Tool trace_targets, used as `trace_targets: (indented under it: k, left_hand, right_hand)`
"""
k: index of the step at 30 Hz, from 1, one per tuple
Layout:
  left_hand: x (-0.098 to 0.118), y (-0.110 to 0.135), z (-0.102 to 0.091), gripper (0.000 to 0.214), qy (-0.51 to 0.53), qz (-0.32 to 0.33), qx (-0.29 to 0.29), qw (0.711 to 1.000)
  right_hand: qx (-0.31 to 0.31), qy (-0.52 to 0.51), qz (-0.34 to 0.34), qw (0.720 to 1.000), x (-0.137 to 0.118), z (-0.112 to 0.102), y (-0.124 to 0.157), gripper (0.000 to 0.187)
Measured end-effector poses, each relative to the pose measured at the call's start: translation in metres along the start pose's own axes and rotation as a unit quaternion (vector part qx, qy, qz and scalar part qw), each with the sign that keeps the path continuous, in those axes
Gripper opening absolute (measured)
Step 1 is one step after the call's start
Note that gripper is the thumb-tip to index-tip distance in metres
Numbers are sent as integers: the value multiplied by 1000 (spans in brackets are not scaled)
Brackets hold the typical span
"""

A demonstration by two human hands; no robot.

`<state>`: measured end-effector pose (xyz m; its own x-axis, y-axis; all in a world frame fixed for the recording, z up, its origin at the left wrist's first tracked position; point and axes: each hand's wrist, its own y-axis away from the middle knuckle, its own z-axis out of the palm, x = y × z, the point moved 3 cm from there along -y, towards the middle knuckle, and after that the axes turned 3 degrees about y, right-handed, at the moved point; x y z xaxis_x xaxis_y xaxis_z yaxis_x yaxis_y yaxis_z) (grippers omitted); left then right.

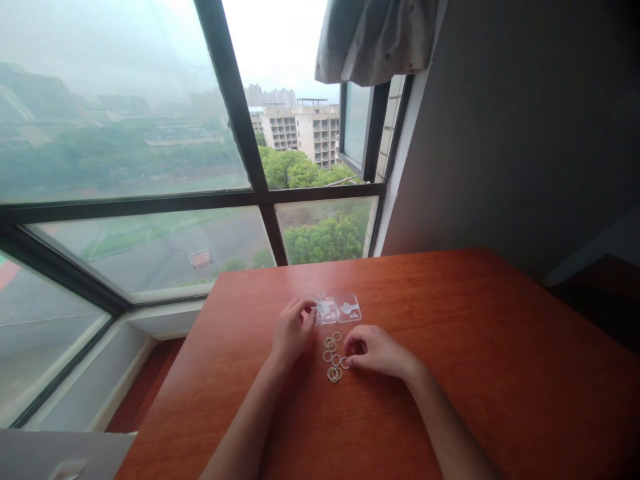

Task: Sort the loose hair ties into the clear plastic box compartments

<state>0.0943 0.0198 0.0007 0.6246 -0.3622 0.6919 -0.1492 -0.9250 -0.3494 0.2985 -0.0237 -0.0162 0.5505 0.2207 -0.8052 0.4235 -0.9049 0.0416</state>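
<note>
A small clear plastic box lies with its lid folded open to the right, and a few small pieces show inside it. My left hand is at the box's left side, fingers curled and pinched together; what they hold is too small to make out. Nearer to me lies a loose cluster of several pale rings, some overlapping. At the cluster's right edge, my right hand has its thumb and fingers curled closed on one ring, which rests at the table surface.
Everything lies on a reddish-brown wooden table. Beyond its far edge are dark-framed windows, one pane swung outward under a grey curtain. A plain wall stands to the right.
</note>
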Motion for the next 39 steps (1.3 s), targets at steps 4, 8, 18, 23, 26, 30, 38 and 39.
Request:
trace_targets:
  k: [4, 8, 18, 23, 26, 30, 38, 39]
  left_hand:
    - [0, -2, -4, 17, 4, -2, 7, 1000]
    - [0, -3, -6, 18, 1, -6, 8, 1000]
    - [1, -2, -5, 16, 0, 2, 4, 1000]
    - [5, -1, -2, 15, 11, 10, -7, 1000]
    - [12, 1, 2, 16, 24, 29, -36, 999]
    - [23, 6, 10, 18, 47, 69, -104, 991]
    - [29, 10, 22, 11, 73, 101, -140, 982]
    - [27, 10, 22, 11, 70, 96, -129, 985]
  right_hand:
    - [-4, 0, -1, 1000, 1, 1, 0, 11]
    - [-2, 13, -6, 1000, -1, 1, 0, 11]
    - [-19, 57, -50, 997, 0, -1, 0, 6]
    - [57, 46, -39, 997, -1, -3, -5, 6]
    - [139, 40, -46, 988, -5, -6, -8, 6]
    - [190, 25, -45, 980, -7, -7, -9, 5]
    - [218, 5, -54, 974, -6, -7, -10, 5]
    - [219, 6, -52, 974, -6, -7, -10, 5]
